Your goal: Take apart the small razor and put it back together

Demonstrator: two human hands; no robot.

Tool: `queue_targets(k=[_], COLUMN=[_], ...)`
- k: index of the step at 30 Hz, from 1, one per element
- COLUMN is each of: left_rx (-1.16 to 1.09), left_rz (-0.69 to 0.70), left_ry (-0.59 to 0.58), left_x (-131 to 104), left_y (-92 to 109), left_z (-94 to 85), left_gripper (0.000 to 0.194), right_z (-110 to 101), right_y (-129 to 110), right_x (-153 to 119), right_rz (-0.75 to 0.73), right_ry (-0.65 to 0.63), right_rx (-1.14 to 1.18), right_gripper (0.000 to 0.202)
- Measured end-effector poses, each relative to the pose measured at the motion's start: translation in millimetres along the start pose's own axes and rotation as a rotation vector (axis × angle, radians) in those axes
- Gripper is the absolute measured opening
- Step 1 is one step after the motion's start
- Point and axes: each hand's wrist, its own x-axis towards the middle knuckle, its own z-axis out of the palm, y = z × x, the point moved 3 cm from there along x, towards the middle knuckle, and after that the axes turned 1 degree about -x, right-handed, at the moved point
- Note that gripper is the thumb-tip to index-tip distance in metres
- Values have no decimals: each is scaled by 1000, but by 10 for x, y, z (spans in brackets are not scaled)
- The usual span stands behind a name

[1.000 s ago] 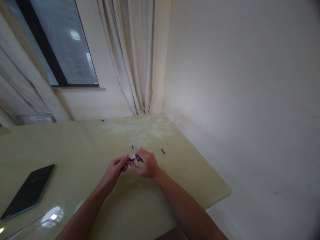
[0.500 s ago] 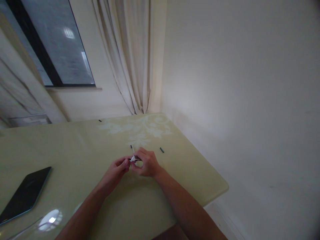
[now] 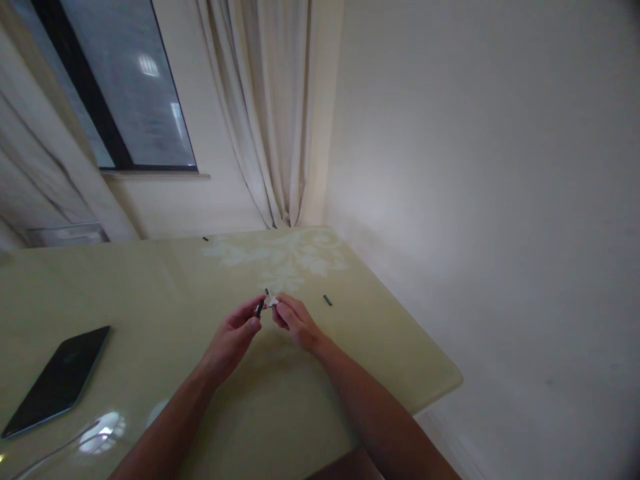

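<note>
Above the yellow-green table (image 3: 380,333), my left hand (image 3: 230,343) pinches a small black stick-like piece (image 3: 259,308), tilted, between thumb and fingers. My right hand (image 3: 299,325) is closed on a small white piece (image 3: 273,302), too small to make out further. The two pieces are close to each other, with a narrow gap between them. Just beyond the fingertips shows a small dark tip (image 3: 267,291); whether it lies on the table or belongs to the white piece, I cannot tell. A short dark strip (image 3: 327,300) lies to the right of my right hand.
A dark tablet-like slab (image 3: 57,380) lies on the left of the table, with a cable (image 3: 55,453) nearer to me. Another tiny dark piece (image 3: 205,239) sits by the far edge. Curtains (image 3: 280,120) hang behind, and a wall (image 3: 475,200) runs along the right.
My hands have drawn slightly apart, and the black piece now shows in my left fingers. The white piece stays with my right hand, which has turned. The view has shifted slightly.
</note>
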Motion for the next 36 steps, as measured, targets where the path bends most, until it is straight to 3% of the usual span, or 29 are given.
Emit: queue_targets(k=[8, 36], left_rx=[-23, -88], left_rz=[22, 10], left_ry=[-19, -45], left_x=[33, 24], left_y=[-36, -82], left_z=[-62, -49], left_gripper=[55, 56], right_z=[42, 23], right_y=[-44, -11], right_x=[0, 7], right_rz=[-8, 10], right_ry=[-20, 11], right_rx=[-129, -105], right_gripper=[42, 44])
